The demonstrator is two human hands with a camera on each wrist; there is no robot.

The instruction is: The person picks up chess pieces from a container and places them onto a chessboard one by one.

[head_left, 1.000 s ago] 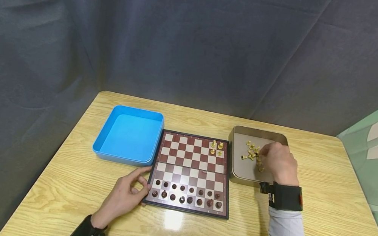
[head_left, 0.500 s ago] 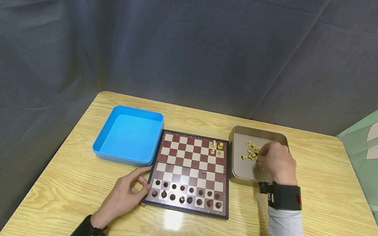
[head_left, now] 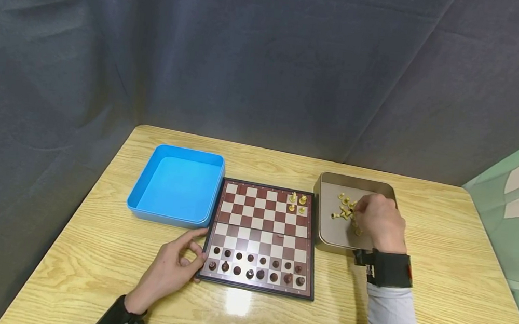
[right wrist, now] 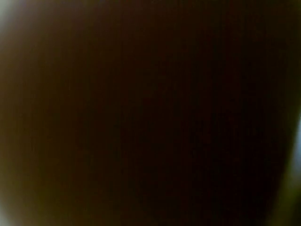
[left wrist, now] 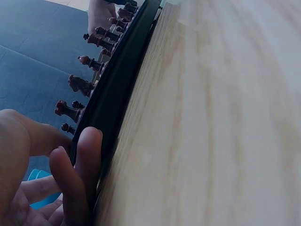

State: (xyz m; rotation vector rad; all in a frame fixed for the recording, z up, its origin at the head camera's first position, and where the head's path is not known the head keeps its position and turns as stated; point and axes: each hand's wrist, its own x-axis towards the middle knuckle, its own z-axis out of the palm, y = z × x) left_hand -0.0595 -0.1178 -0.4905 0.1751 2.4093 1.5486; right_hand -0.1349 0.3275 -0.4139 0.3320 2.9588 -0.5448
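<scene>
A brown-and-white chessboard (head_left: 258,219) lies on the table, with dark chess pieces (head_left: 250,274) standing in two rows along its near side. Several yellow chess pieces (head_left: 302,200) stand at its far right corner. My left hand (head_left: 171,268) grips the board's near left corner; in the left wrist view its fingers (left wrist: 88,150) are curled at the black edge. Over the metal tin (head_left: 334,238) is my right hand (head_left: 381,222), fingers bent down among loose yellow pieces (head_left: 345,212). Its fingertips are hidden, so any piece between them cannot be seen. The right wrist view is dark.
A blue tray (head_left: 177,188) stands left of the board, against its far left side. The tin sits close to the board's right edge. Wooden table (head_left: 454,285) surrounds them, and a dark curtain (head_left: 268,69) hangs behind.
My right hand has shifted very slightly left inside the tin. The left hand, the board and the standing pieces have not moved.
</scene>
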